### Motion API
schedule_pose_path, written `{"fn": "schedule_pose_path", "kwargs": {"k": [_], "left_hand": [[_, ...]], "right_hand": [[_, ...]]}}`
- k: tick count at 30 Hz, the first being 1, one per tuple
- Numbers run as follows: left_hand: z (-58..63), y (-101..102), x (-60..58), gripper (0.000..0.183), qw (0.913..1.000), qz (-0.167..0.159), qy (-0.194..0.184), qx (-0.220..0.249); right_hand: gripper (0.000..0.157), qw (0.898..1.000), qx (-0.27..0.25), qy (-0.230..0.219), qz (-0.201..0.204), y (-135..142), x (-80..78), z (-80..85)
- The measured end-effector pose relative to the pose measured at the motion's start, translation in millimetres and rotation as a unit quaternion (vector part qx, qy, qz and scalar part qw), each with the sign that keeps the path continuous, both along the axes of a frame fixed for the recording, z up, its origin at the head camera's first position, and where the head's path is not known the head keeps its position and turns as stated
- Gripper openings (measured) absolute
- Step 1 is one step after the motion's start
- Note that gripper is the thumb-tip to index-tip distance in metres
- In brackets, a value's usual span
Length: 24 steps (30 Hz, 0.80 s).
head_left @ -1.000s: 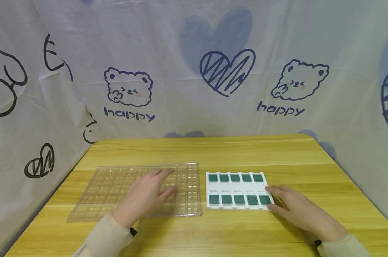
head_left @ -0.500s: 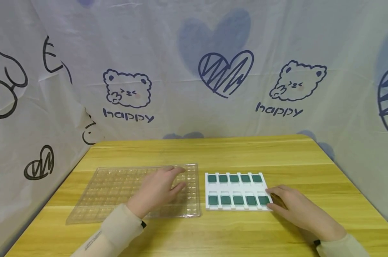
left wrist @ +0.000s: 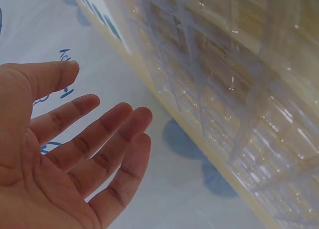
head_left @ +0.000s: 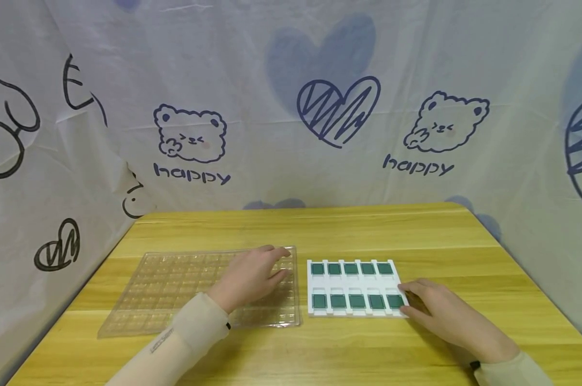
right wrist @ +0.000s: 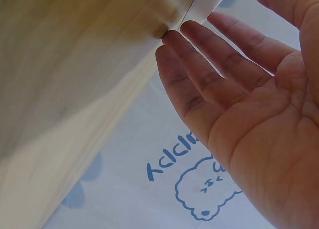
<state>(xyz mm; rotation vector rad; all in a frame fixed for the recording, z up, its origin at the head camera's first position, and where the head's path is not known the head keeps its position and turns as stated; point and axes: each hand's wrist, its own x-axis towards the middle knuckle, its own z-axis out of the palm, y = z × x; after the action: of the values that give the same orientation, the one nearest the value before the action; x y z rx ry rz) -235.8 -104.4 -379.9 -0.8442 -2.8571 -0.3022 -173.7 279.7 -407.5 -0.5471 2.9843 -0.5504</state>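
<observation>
A white tray (head_left: 356, 281) with two rows of green square pieces (head_left: 337, 301) lies right of centre in the head view. My right hand (head_left: 447, 316) rests at its right edge, with thumb and fingertips touching the side there. In the right wrist view the fingers of that hand (right wrist: 259, 109) are nearly straight and the tray shows only as a sliver. To the left lies a clear plastic tray (head_left: 165, 289) divided into many small compartments. Over its right part hovers my left hand (head_left: 247, 279); the left wrist view shows relaxed, spread fingers holding nothing.
Both trays lie on a wooden table (head_left: 353, 354), a narrow gap between them. A white cloth (head_left: 267, 161) printed with hearts and bears hangs behind the table and along its sides.
My left hand has moved to the right across the clear tray, toward the white tray. The right hand stays at the white tray's edge.
</observation>
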Motion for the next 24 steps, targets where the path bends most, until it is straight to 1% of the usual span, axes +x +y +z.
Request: {"fn": "schedule_pose_path", "kwargs": {"k": [3, 8, 11, 16, 20, 24], "left_hand": [[0.0, 4, -3.0, 0.041, 1.0, -0.006, -0.004, -0.005], [-0.7, 12, -8.0, 0.037, 0.9997, -0.024, 0.003, -0.009], [-3.4, 16, -11.6, 0.035, 0.9993, -0.035, 0.007, -0.013], [-6.5, 25, -16.4, 0.034, 0.9988, -0.047, 0.0, -0.015], [-6.5, 30, -17.4, 0.035, 0.9986, -0.051, -0.003, -0.016], [-8.9, 35, -20.3, 0.035, 0.9986, -0.047, -0.009, -0.023]], "right_hand": [[0.047, 1.0, 0.003, -0.004, -0.005, 0, -0.1, 0.4], [0.048, 1.0, 0.007, -0.004, -0.007, -1, 1.4, 0.0], [0.05, 1.0, 0.007, -0.006, -0.004, -1, 2.5, -0.3], [0.054, 1.0, 0.005, -0.016, -0.001, -1, 4.4, 0.4], [0.058, 1.0, 0.003, -0.018, 0.004, 0, 5.9, 1.0], [0.058, 1.0, 0.002, -0.021, 0.004, 0, 5.8, 0.8]]}}
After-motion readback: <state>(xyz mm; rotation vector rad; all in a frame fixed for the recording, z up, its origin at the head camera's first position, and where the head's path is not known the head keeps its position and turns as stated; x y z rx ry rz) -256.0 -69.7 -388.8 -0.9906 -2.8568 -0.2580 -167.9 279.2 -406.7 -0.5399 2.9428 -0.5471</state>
